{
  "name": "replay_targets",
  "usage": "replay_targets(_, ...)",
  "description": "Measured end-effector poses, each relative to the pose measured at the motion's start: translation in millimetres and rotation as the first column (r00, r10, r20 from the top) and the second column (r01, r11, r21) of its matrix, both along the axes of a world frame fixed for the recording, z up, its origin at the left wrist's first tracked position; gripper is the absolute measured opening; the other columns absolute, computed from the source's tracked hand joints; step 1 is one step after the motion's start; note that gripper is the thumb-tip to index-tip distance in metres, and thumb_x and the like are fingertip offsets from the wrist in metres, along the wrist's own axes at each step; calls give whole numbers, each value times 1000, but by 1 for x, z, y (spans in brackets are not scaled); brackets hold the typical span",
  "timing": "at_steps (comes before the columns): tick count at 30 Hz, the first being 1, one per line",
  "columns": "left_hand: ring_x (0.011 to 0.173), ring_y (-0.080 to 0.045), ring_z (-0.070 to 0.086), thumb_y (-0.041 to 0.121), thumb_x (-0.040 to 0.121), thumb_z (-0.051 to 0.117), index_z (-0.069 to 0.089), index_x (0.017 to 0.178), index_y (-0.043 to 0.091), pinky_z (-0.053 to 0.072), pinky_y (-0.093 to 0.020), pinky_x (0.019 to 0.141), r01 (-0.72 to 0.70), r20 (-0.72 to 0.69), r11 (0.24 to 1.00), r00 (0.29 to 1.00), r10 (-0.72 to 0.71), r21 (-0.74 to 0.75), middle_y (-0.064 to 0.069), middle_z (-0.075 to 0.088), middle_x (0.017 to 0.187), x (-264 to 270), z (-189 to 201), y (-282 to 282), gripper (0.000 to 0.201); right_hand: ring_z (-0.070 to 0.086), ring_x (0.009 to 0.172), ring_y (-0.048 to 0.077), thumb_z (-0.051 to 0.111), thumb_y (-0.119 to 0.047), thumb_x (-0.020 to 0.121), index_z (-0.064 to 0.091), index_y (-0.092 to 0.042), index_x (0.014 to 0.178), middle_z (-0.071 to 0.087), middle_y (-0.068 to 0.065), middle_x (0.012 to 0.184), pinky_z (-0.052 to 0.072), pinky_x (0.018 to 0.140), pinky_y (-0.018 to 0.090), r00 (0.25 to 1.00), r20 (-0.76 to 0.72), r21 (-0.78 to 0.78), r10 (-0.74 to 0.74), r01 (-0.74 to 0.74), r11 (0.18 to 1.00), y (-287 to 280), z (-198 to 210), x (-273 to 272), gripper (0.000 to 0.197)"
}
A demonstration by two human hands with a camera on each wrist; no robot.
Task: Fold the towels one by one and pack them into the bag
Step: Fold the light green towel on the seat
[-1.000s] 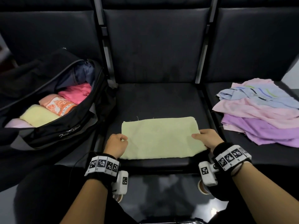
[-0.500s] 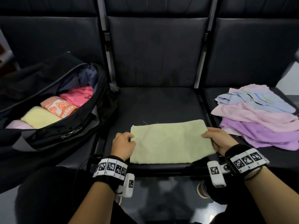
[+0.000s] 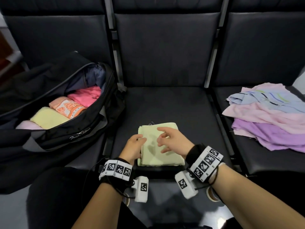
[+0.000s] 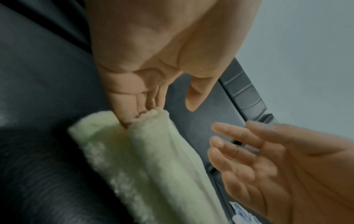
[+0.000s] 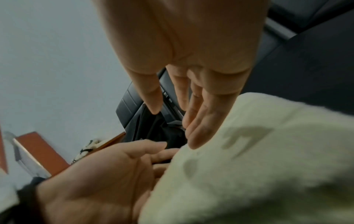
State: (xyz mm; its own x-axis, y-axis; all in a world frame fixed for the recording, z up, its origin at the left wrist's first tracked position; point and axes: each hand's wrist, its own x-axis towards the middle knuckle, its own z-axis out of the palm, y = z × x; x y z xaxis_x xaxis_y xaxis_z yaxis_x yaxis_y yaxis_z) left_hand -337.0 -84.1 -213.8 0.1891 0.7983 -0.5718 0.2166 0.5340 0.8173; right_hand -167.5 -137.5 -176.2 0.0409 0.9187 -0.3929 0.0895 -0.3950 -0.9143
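Nearest you, your left hand (image 3: 134, 148) has its fingers tucked in at the left edge of the pale green towel (image 3: 160, 154), between the layers as the left wrist view shows, with the thumb free above; that grip is loose and straight, not a pinch. Your right hand (image 3: 171, 142) hovers just over the towel's top with fingers spread and relaxed, holding nothing.

The towel lies folded into a thick, roughly square pad at the front of the middle seat (image 3: 189, 109), its edges a little frayed, with loose threads at the far side.

To your left, the black bag (image 3: 79, 129) sits unzipped on the neighbouring seat. Inside it, packed side by side, are a yellow towel (image 3: 47, 117), an orange-and-white patterned towel (image 3: 67, 108) and a pink towel (image 3: 85, 96), with a pale pink one showing at the near end.

Farther right, a loose pile of towels (image 3: 267, 116) rests unfolded on the right seat: purple at the near side, pink over it, striped light blue at the back.
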Motion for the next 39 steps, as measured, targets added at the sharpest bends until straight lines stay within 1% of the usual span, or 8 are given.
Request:
replay_targets(3, 81, -22, 61, -1, 92, 60, 50, 129, 14, 51, -30, 65, 36, -10, 993, 999, -35, 116, -12, 64, 98, 3, -4, -4, 42, 62, 82, 15, 63, -5, 88, 55, -18, 132, 61, 5, 95, 61, 73, 40, 992, 125, 4, -20, 19, 1000, -10, -14, 18, 46)
replay_targets(7, 100, -29, 66, -12, 81, 63, 66, 116, 13, 56, -42, 91, 99, -150, 956, 987, -59, 274, -12, 64, 116, 8, -5, -6, 43, 61, 75, 15, 62, -6, 88, 63, -20, 124, 65, 0, 97, 60, 76, 42, 972, 232, 67, -20, 4, 998, -22, -24, 39, 39)
replay_targets(11, 104, -33, 66, -15, 79, 58, 69, 108, 20, 56, -47, 91, 62, -121, 935, 992, -20, 350, -13, 66, 116, 4, -2, -1, 47, 61, 72, 6, 62, -9, 87, 67, -33, 112, 67, -5, 100, 56, 80, 35, 948, 317, 149, 20, -71, 986, -29, -28, 42, 35)
replay_targets(23, 107, -24, 62, -7, 78, 57, 68, 114, 22, 51, -39, 98, 187, -419, 921, 907, -28, 342, -4, 59, 118, -9, -26, 5, 47, 54, 101, 7, 68, -13, 83, 69, -23, 118, 59, -6, 108, 42, 89, 17, 733, 651, 136, 197, -369, 920, -40, -43, 33, 37)
replay_targets(28, 106, -21, 53, 1, 81, 59, 72, 96, 30, 45, -32, 97, 440, -574, 748, 813, -97, 497, 13, 52, 103, -2, -14, -4, 35, 40, 109, 15, 62, -19, 76, 57, -35, 123, 45, -9, 116, 36, 92, 29, 347, 893, -65, 287, -531, 845, -46, -55, 23, 49)
replay_targets(30, 111, -17, 48, 13, 84, 59, 73, 95, 32, 40, -31, 100, 570, -609, 700, 755, -241, 430, 17, 55, 107, 8, -8, -16, 25, 43, 109, 19, 56, -9, 76, 57, -33, 121, 47, -6, 115, 37, 87, 30, 298, 923, -50, 242, -531, 846, -46, -60, 19, 51)
replay_targets(34, 117, -11, 40, 49, 69, 61, 65, 110, 37, 32, -33, 99, 723, -754, 661, 545, -365, 202, 20, 48, 121, 21, -7, -33, 42, 48, 109, 21, 49, -3, 82, 63, -25, 116, 55, -2, 112, 42, 85, 29, 415, 875, -19, 248, -482, 876, -34, -56, 22, 43)
replay_targets(39, 108, -22, 54, 21, 81, 62, 61, 110, 31, 46, -38, 89, 754, -835, 599, 493, -243, 271, 8, 54, 113, 22, -8, -29, 31, 60, 97, 11, 60, 3, 75, 71, -18, 103, 67, -7, 102, 46, 90, 21, 772, 634, 293, -30, -204, 934, -29, -39, 39, 36)
